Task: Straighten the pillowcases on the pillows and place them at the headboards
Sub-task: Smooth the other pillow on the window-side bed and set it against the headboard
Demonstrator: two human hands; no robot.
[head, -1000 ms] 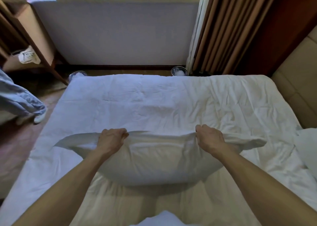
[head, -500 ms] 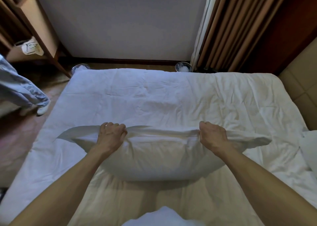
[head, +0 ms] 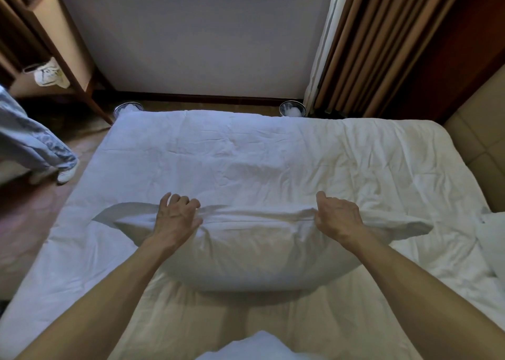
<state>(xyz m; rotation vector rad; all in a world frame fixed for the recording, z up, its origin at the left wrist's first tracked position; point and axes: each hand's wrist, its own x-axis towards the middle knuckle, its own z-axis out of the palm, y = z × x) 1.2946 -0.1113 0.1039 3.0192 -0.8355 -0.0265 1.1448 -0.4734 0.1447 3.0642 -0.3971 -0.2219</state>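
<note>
**A:** Where is your pillow [head: 246, 253] lying just now?

**B:** It's across the white bed [head: 246, 155], on the near half, directly in front of you. Its long axis runs left to right, crosswise to your arms. The loose pillowcase flaps [head: 123, 213] stick out flat at both ends, one pointing left toward the floor side, the other right toward the padded headboard [head: 481, 152].

**A:** And your hands?

**B:** Your left hand [head: 175, 217] sits on the far top edge, left of centre. Its fingers [head: 180, 200] are curled and slightly apart, knuckles raised, tips pressing into the fabric; whether they actually pinch it, I cannot tell. Your right hand [head: 337, 217] is on the same edge, right of centre, closed into a fist with the cloth bunched at the thumb side.

**A:** Anything else nearby?

**B:** Another pillow [head: 492, 239] lies at the right edge of view, near the headboard. Brown curtains [head: 369, 45] hang beyond the bed.
</note>
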